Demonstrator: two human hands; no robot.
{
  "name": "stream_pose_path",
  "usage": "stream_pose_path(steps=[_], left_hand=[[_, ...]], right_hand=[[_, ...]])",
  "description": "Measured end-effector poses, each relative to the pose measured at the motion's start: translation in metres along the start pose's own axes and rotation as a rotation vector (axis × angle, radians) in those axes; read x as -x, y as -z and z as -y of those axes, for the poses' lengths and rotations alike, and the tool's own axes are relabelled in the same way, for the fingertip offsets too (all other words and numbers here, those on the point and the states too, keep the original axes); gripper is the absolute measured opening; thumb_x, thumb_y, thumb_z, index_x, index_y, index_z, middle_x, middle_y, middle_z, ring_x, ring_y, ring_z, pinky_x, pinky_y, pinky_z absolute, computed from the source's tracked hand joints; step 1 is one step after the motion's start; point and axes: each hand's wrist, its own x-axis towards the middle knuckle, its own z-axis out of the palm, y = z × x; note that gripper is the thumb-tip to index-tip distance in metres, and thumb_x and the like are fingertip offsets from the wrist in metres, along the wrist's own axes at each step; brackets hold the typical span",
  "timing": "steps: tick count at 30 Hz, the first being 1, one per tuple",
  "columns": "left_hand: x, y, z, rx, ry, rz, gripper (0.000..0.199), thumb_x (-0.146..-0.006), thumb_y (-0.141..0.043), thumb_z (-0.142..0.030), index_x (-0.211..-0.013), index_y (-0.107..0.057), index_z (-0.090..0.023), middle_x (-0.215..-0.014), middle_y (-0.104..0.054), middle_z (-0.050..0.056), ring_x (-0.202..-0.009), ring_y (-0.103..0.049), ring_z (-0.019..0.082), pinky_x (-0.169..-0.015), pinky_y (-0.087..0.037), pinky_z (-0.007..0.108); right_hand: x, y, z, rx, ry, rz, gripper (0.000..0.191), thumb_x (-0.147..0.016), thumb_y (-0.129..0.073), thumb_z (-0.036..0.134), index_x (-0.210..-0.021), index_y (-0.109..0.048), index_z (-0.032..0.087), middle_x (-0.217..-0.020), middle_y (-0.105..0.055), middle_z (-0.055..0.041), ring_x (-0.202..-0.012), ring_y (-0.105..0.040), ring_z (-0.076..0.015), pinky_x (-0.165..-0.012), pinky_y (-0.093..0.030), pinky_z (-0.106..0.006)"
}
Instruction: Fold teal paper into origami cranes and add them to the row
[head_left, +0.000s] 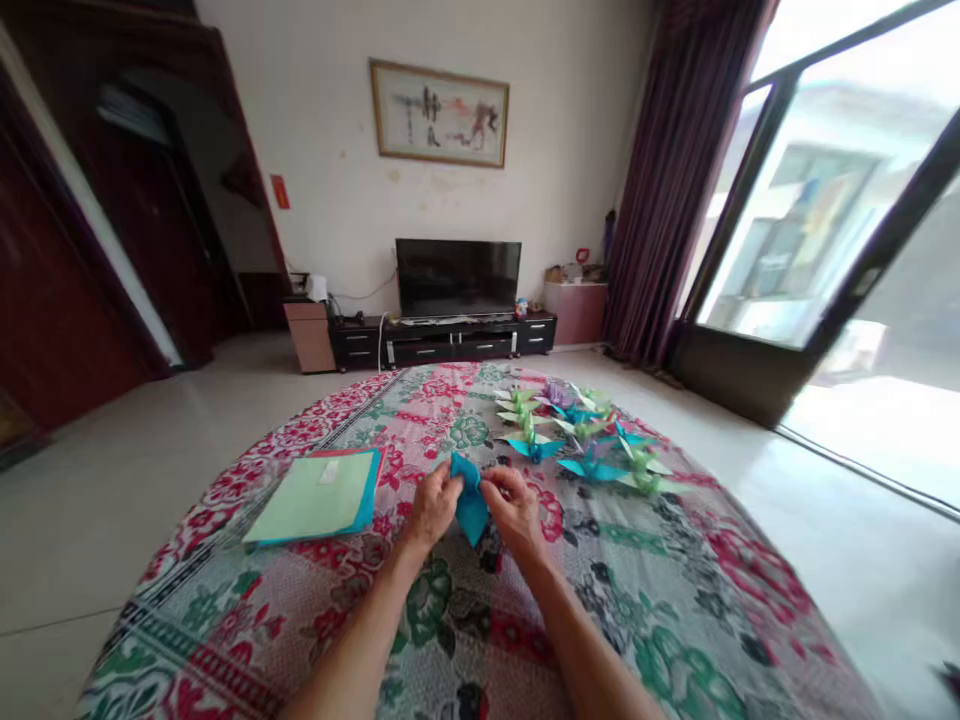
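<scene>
Gripping the folded blue paper (471,512) are the left hand (435,498) at nine o'clock and right hand (517,508) at three; paper birds (586,428) sit toward two o'clock.

– What colours are seen on the tablecloth (675,580)?
– A floral pattern is shown in red, green, black and grey.
– And the folded paper (471,508)?
– It is coloured bright blue.
– How are the paper birds (535,450) coloured?
– Green, blue and purple are seen.
– And the paper stack (311,498)?
– Pale green is edged with blue and red.
</scene>
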Motion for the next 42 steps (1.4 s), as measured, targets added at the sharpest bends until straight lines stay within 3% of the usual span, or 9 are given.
stream_pose_path(steps=[5,13,20,23,29,34,39,42], left_hand=[[0.004,0.0,-0.01,-0.026,-0.005,0.025,0.022,-0.076,-0.047,-0.033,-0.078,-0.061,-0.016,-0.057,-0.05,-0.003,-0.053,-0.041,0.011,-0.053,-0.034,0.021],[0.007,0.001,-0.011,-0.027,0.0,0.108,0.029,-0.078,-0.045,-0.038,-0.084,-0.064,-0.015,-0.057,-0.05,-0.003,-0.053,-0.039,0.011,-0.05,-0.031,0.021],[0.008,0.001,-0.016,-0.053,-0.019,0.096,0.029,-0.078,-0.045,-0.036,-0.085,-0.065,-0.015,-0.054,-0.046,-0.005,-0.051,-0.037,0.01,-0.049,-0.03,0.02],[0.01,0.001,-0.019,-0.078,-0.049,0.085,0.027,-0.078,-0.046,-0.033,-0.085,-0.065,-0.015,-0.055,-0.047,-0.005,-0.051,-0.038,0.01,-0.05,-0.031,0.02],[0.012,0.0,-0.021,-0.045,-0.075,0.168,0.024,-0.076,-0.05,-0.03,-0.087,-0.066,-0.016,-0.061,-0.054,-0.003,-0.058,-0.045,0.012,-0.053,-0.034,0.021],[0.011,-0.002,-0.016,-0.072,-0.07,0.056,0.03,-0.077,-0.051,-0.042,-0.069,-0.063,-0.015,-0.053,-0.045,-0.004,-0.05,-0.037,0.009,-0.047,-0.028,0.02],[0.007,0.003,-0.012,-0.014,-0.147,-0.037,0.034,-0.079,-0.05,-0.045,-0.063,-0.058,-0.015,-0.05,-0.038,-0.005,-0.051,-0.034,0.009,-0.049,-0.027,0.021],[0.007,0.005,-0.013,-0.005,-0.162,-0.073,0.034,-0.079,-0.05,-0.046,-0.066,-0.059,-0.015,-0.05,-0.037,-0.006,-0.05,-0.032,0.008,-0.048,-0.026,0.02]], right_hand=[[-0.001,0.003,0.005,0.016,0.003,0.008,0.016,-0.073,-0.057,0.033,-0.069,-0.062,0.018,-0.073,-0.06,-0.0023,-0.072,-0.056,-0.0156,-0.066,-0.045,-0.026],[-0.001,0.001,-0.001,-0.109,-0.183,0.077,0.022,-0.065,-0.064,0.035,-0.08,-0.064,0.018,-0.072,-0.062,-0.0019,-0.065,-0.056,-0.0151,-0.055,-0.045,-0.024],[-0.002,0.003,0.006,-0.19,-0.305,0.107,0.025,-0.059,-0.067,0.035,-0.075,-0.062,0.017,-0.065,-0.06,0.0005,-0.052,-0.049,-0.0108,-0.048,-0.04,-0.023],[-0.003,0.004,0.006,-0.17,-0.305,0.099,0.023,-0.059,-0.067,0.034,-0.073,-0.061,0.017,-0.063,-0.058,0.0015,-0.05,-0.046,-0.0097,-0.047,-0.038,-0.022],[-0.005,0.004,-0.001,-0.117,-0.268,0.069,0.022,-0.06,-0.066,0.034,-0.072,-0.062,0.016,-0.063,-0.059,0.0005,-0.056,-0.049,-0.0118,-0.051,-0.039,-0.022],[-0.005,0.003,-0.003,-0.191,-0.282,0.071,0.024,-0.06,-0.068,0.037,-0.071,-0.062,0.017,-0.064,-0.059,0.0006,-0.06,-0.051,-0.0127,-0.056,-0.041,-0.024],[-0.005,0.009,0.001,-0.39,-0.459,0.075,0.027,-0.065,-0.066,0.042,-0.08,-0.061,0.019,-0.076,-0.06,0.0001,-0.072,-0.055,-0.0141,-0.062,-0.045,-0.024],[-0.004,0.012,0.004,-0.471,-0.564,0.153,0.029,-0.063,-0.068,0.042,-0.079,-0.059,0.02,-0.076,-0.06,-0.0003,-0.072,-0.057,-0.0145,-0.062,-0.047,-0.025]])
